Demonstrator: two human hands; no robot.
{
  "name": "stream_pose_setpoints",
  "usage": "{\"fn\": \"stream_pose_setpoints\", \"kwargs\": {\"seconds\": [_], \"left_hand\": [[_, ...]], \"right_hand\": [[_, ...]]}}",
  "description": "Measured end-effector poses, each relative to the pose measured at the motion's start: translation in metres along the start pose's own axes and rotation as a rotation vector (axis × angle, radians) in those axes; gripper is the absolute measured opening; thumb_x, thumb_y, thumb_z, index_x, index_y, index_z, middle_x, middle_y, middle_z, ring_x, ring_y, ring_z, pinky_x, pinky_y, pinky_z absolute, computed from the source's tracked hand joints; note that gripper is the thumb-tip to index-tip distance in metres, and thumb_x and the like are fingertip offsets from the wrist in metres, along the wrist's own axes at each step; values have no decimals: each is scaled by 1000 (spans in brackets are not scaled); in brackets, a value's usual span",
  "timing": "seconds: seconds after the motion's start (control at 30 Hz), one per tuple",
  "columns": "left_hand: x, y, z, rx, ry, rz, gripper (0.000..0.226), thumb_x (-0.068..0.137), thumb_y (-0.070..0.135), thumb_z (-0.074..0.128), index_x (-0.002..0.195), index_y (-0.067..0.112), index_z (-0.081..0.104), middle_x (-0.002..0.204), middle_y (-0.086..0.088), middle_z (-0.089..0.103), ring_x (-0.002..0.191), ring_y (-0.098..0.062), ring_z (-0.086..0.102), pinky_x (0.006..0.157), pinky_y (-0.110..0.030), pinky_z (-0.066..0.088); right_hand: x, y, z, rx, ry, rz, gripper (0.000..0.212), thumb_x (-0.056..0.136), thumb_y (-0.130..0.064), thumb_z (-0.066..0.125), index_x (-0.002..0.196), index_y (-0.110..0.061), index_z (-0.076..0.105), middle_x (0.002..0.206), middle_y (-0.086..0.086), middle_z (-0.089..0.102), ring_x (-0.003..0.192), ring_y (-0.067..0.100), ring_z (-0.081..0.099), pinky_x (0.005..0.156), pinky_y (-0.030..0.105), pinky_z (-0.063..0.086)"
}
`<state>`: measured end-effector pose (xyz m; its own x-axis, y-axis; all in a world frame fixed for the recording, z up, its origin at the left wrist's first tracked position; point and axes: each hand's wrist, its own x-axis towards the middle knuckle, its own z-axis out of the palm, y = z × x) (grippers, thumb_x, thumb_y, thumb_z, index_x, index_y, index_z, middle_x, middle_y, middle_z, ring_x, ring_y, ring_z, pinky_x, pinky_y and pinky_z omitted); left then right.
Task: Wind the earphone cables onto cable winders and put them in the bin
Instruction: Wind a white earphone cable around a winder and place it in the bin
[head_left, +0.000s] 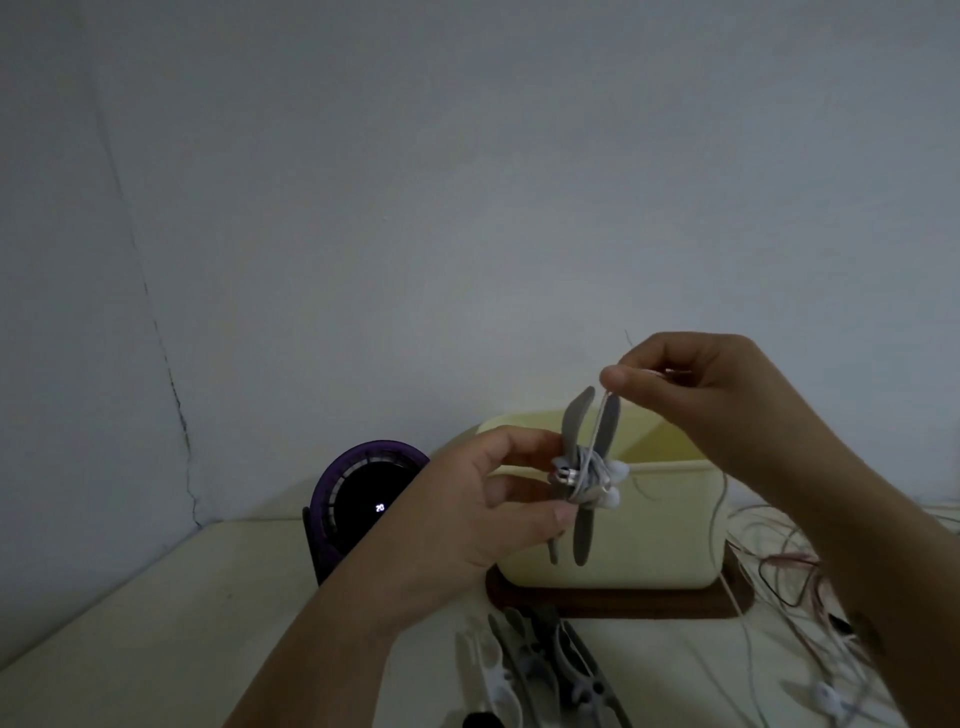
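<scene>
Above the bench (156, 623), before the cream bin (660, 525): grey cable winder (583, 540), judged light and flexible, pinched at its hub by left hand (493, 499); thin earphone cable (601, 418), judged limp and slippery, pinched taut by right hand (691, 395).

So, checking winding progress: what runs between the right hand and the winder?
In the head view, a white cable stretches from the right hand to the winder.

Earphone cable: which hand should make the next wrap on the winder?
Right. The right hand pinches the earphone cable taut above the cable winder. The left hand grips the winder's middle, so it likely just steadies.
</scene>
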<state>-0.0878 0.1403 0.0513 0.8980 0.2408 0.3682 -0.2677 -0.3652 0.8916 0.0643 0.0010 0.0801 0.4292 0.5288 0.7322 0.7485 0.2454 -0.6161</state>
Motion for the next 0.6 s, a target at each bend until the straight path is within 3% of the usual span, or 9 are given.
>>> {"fn": "stream_pose_setpoints", "kwargs": {"seconds": [0.13, 0.17, 0.23, 0.3, 0.37, 0.43, 0.6], "left_hand": [[-3, 8, 2, -95, -103, 59, 35, 72, 10, 76, 104, 24, 74, 100, 2, 74, 91, -10, 68, 78, -25, 55], [-4, 11, 3, -125, -122, 79, 36, 70, 13, 75, 103, 29, 74, 99, 2, 74, 90, -10, 69, 78, -24, 55], [-4, 15, 6, -193, -106, 102, 38, 68, 12, 75, 102, 28, 74, 101, 0, 74, 92, -14, 70, 78, -25, 56], [-2, 17, 7, -267, -25, 106, 35, 70, 4, 74, 102, 19, 74, 105, -5, 73, 95, -20, 71, 76, -26, 57], [1, 15, 5, -347, 87, 102, 30, 75, 3, 73, 104, 9, 72, 107, -9, 73, 96, -23, 71, 76, -28, 58], [4, 10, 3, -408, 183, 85, 38, 71, 6, 68, 109, 5, 66, 108, -11, 72, 98, -24, 71, 78, -30, 59], [8, 3, -3, -511, 310, 61, 46, 69, 6, 62, 114, 3, 60, 108, -10, 73, 94, -19, 71, 75, -28, 59]], "right_hand": [[-2, 12, 7, 459, -222, 152, 44, 55, -65, 77, 60, -23, 67, 57, 11, 37, 52, 20, 28, 52, 23, 31], [-4, 10, 13, 540, -273, 167, 41, 52, -64, 79, 55, -24, 67, 54, 10, 41, 49, 19, 35, 51, 21, 35], [-10, 9, 29, 617, -306, 171, 40, 38, -66, 82, 49, -29, 71, 50, -6, 60, 46, 6, 58, 50, 14, 46], [-14, 9, 44, 679, -300, 181, 37, 41, -60, 81, 61, -30, 75, 57, -8, 67, 54, 1, 63, 56, 18, 52], [-14, 12, 55, 617, -232, 224, 25, 71, -46, 69, 61, -24, 72, 49, -9, 55, 45, 3, 50, 54, 26, 42], [-12, 17, 60, 350, -134, 258, 34, 90, -28, 57, 57, -25, 65, 45, -11, 40, 44, 7, 31, 52, 28, 27], [-16, 11, 62, -18, -264, 127, 31, 96, -29, 51, 69, -31, 66, 49, -11, 41, 44, 3, 30, 45, 14, 26]]}}
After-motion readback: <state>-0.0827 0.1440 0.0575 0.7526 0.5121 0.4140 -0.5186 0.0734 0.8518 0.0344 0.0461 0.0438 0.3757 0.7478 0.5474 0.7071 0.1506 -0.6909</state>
